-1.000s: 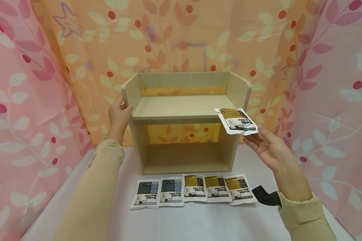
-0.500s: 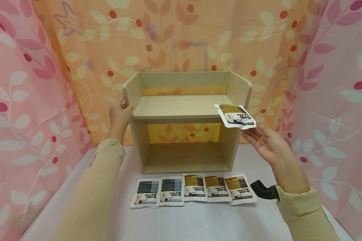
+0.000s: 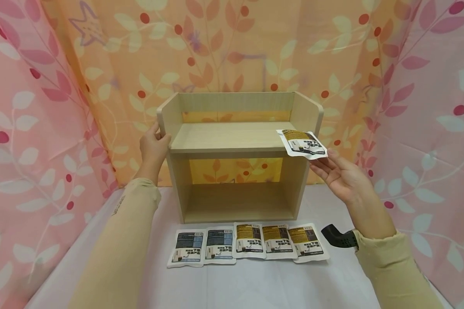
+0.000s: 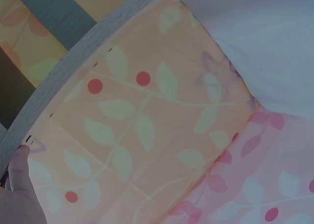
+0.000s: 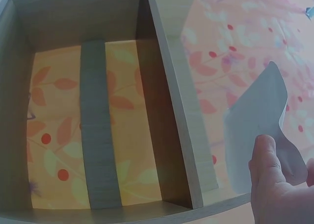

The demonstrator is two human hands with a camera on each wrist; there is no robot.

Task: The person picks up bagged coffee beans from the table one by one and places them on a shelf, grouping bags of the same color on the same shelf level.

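**Yellow sachet climbs to the upper shelf**

White table (image 3: pixel 255 283) nearest us, and on it a row of five sachets (image 3: pixel 248 246) lies flat, side by side, just in front of the shelf unit (image 3: pixel 236 150): two blue-labelled on the left, three yellow-labelled on the right. Untouched, all five.

Up a level, and here's the change: the right hand (image 3: pixel 342 178) has lifted its sachet (image 3: pixel 302 143) up and inward over the last second. It hung beside the unit's right wall below shelf height; now its near-left corner overlaps the right end of the upper shelf board. I'd judge it is about to be set down there, not yet released. The grip is a pinch, thumb under and fingertips at the sachet's right edge, other fingers loosely spread.

The sachet lies nearly flat, label up, tilted slightly toward us. Its long axis runs left to right, the free end pointing in over the shelf.

Farther back, the left hand (image 3: pixel 153 146) stays curled round the unit's left wall, steadying it.
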